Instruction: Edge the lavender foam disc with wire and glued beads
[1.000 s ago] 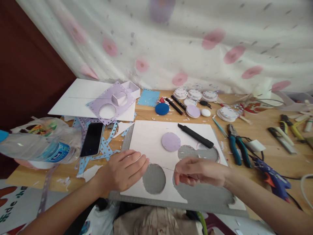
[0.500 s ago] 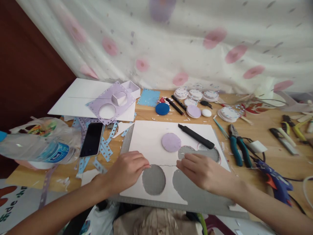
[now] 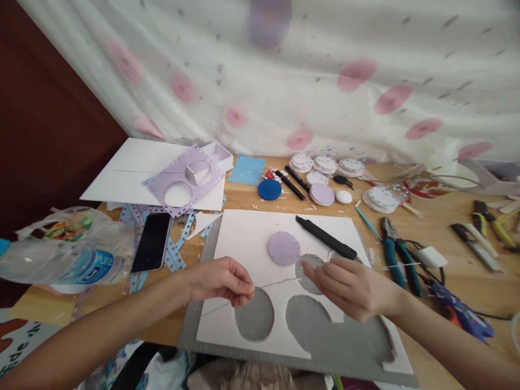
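My left hand (image 3: pixel 227 281) is closed in a pinch on a thin grey string (image 3: pixel 278 282), which runs right over a white sheet (image 3: pixel 239 233) with round holes cut in it. A line like the string's other end trails left beneath that hand. My right hand (image 3: pixel 345 284) hovers over the sheet's right part, fingers loosely bent and thumb apart, the string's right end just short of its fingertips. Beyond the hands, a lilac disc (image 3: pixel 284 248) and a thick black marker (image 3: pixel 326 236) lie on the sheet. A grey cutting mat (image 3: pixel 190 330) shows beneath it and through the holes.
To the left are a plastic bottle (image 3: pixel 65 262), a phone (image 3: pixel 152 242) and blue paper strips (image 3: pixel 175 252). At the back stand stacked patterned discs (image 3: pixel 382 199) and a blue disc (image 3: pixel 270 189). Pliers (image 3: pixel 394 249), a glue gun (image 3: pixel 461 311) and a utility knife (image 3: pixel 475 246) lie right.
My right hand has opened from its pinch and moved slightly right and down, off the string. My left hand has shifted a little down, still pinching it; the view has tilted slightly.
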`<state>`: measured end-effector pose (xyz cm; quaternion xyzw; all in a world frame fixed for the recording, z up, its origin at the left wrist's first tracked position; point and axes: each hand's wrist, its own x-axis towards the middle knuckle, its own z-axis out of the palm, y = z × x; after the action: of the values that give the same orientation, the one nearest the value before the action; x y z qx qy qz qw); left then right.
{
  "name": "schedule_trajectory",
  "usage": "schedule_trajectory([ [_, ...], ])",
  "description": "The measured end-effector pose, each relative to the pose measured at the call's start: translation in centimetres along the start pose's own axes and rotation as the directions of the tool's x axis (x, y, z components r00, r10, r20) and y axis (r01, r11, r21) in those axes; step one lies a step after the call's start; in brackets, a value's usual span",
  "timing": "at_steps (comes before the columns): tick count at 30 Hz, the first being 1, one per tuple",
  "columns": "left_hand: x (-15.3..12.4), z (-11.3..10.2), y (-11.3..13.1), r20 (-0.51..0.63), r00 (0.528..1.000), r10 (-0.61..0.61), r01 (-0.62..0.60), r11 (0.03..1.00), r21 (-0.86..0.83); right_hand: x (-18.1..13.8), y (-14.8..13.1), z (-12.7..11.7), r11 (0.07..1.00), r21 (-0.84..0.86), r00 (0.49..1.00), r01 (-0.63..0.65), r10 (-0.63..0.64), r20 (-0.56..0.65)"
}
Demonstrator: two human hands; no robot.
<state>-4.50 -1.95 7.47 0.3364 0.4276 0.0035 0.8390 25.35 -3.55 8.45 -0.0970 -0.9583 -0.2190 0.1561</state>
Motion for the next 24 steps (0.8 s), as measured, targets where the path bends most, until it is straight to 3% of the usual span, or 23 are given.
schedule_trajectory([
  [6,0.6,1.7,-2.1,0.284,0.948,-0.143,0.197,0.965,-0.171,-0.3,0.3,-0.4,1.0,0.009,0.999,0.03,-0.03,-0.028],
  [10,0.4,2.7,-3.9,0.388,0.92,-0.049,0.179,0.935,-0.305,-0.8,-0.3,-0.7,0.999,-0.041,1.0,0.021,-0.021,-0.001],
  [12,0.3,2.6,-4.1,0.371,0.929,0.019,0.122,0.928,-0.353,-1.1,-0.6,-0.7,0.998,-0.064,1.0,-0.006,0.005,-0.02],
  [14,0.1,2.0,-3.7,0.284,0.954,0.1,0.016,0.926,-0.378,-1.4,-1.0,-0.5,0.993,-0.029,0.993,-0.112,0.11,-0.047],
  [16,-0.4,0.9,-3.4,0.11,0.968,0.227,-0.176,0.921,-0.347,-1.3,-1.6,-0.1,0.948,0.066,0.949,-0.311,0.314,-0.032],
  [17,-0.8,0.2,-3.4,-0.01,0.949,0.314,-0.306,0.915,-0.263,-1.2,-2.1,0.2,0.9,0.125,0.907,-0.418,0.422,0.002],
  [19,-1.8,-1.1,-4.1,-0.255,0.842,0.476,-0.48,0.876,0.049,-0.8,-3.3,1.3,0.769,0.241,0.804,-0.592,0.584,0.11],
  [22,-3.8,-2.9,-6.8,-0.509,0.637,0.579,-0.31,0.797,0.519,0.0,-5.0,3.9,0.635,0.313,0.707,-0.706,0.657,0.262],
  [23,-4.6,-3.5,-8.0,-0.555,0.549,0.625,-0.257,0.758,0.6,0.3,-5.3,4.8,0.618,0.313,0.692,-0.721,0.665,0.282],
  [24,-5.4,-4.1,-9.3,-0.606,0.392,0.692,-0.219,0.71,0.669,0.6,-5.4,5.8,0.61,0.31,0.683,-0.73,0.67,0.291],
])
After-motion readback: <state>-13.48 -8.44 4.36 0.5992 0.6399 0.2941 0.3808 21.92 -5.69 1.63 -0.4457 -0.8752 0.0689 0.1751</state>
